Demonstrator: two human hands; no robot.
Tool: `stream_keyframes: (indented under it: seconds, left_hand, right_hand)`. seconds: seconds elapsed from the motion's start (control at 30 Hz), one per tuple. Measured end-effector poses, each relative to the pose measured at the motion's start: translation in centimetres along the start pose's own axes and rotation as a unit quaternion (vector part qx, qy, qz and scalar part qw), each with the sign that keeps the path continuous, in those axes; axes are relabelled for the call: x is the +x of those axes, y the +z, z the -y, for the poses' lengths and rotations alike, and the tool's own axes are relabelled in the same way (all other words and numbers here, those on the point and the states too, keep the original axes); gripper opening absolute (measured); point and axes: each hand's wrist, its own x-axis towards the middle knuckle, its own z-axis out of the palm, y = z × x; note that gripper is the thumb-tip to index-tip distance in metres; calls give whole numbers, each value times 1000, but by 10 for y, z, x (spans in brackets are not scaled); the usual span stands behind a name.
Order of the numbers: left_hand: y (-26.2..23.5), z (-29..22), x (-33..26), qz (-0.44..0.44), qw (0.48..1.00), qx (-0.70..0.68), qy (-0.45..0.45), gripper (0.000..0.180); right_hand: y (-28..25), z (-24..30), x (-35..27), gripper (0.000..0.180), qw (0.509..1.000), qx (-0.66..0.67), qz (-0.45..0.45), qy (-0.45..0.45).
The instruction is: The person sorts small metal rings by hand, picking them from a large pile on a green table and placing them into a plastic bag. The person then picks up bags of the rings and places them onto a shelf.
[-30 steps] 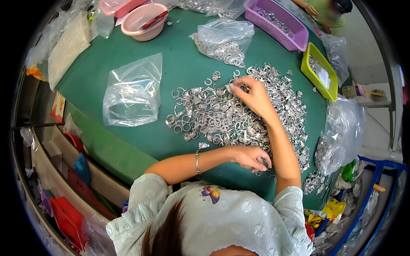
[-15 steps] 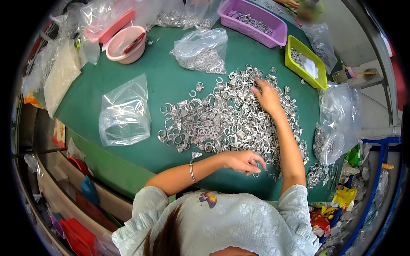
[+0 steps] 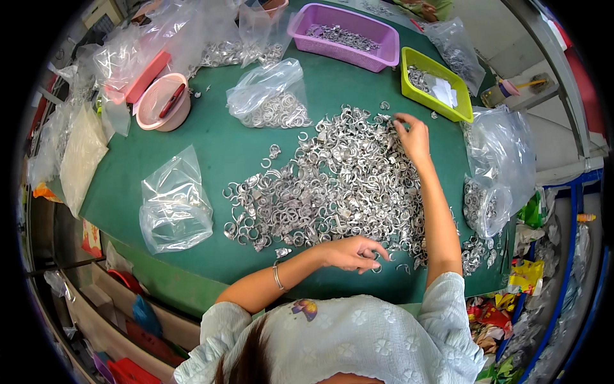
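Observation:
A wide heap of silver-coloured metal rings (image 3: 339, 185) covers the middle of the green table (image 3: 256, 144). My right hand (image 3: 414, 139) reaches to the heap's far right edge. Its thumb and fingers are drawn close together among the rings there, and what lies between them is too small to make out. My left hand (image 3: 354, 253) rests low at the heap's near edge, fingers loosely bent and apart, holding nothing visible. A few loose rings lie just beside its fingertips. A metal bangle (image 3: 277, 275) circles the left wrist.
Flat clear bag (image 3: 176, 211) at left; bag of rings (image 3: 272, 102) beyond the heap. Pink bowl (image 3: 165, 121), purple basket (image 3: 345, 57) and lime-green basket (image 3: 435, 105) stand at the back. More filled bags (image 3: 499, 153) line the right edge. Another person's arm (image 3: 428, 8) shows at the far side.
My right hand has moved from within the heap to its far right edge, its fingers closer together. My left hand stays near the same rings. The whole view has shifted slightly.

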Motion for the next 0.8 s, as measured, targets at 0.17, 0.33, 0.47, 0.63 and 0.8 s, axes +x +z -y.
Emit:
stream_keyframes:
  seconds: [0.17, 0.33, 0.47, 0.63, 0.8]
  left_hand:
    - [2, -9, -4, -4, 1000, -7, -14, 34]
    - [1, -12, -4, -4, 1000, -21, -13, 35]
    - [0, -10, -6, -17, 1000, -22, -14, 35]
    - [1, -12, -4, -19, 999, -24, -28, 35]
    - [2, -12, -5, -31, 999, -24, -30, 35]
  right_hand:
    - [24, -27, 25, 26, 982, -165, 91, 11]
    - [9, -39, 29, 22, 988, 105, 27, 106]
    - [-39, -35, 1, 24, 808, 520, 26, 276]
    - [-67, -58, -40, 24, 651, 678, 68, 335]
    - [-81, -50, -62, 21, 855, 397, 81, 322]
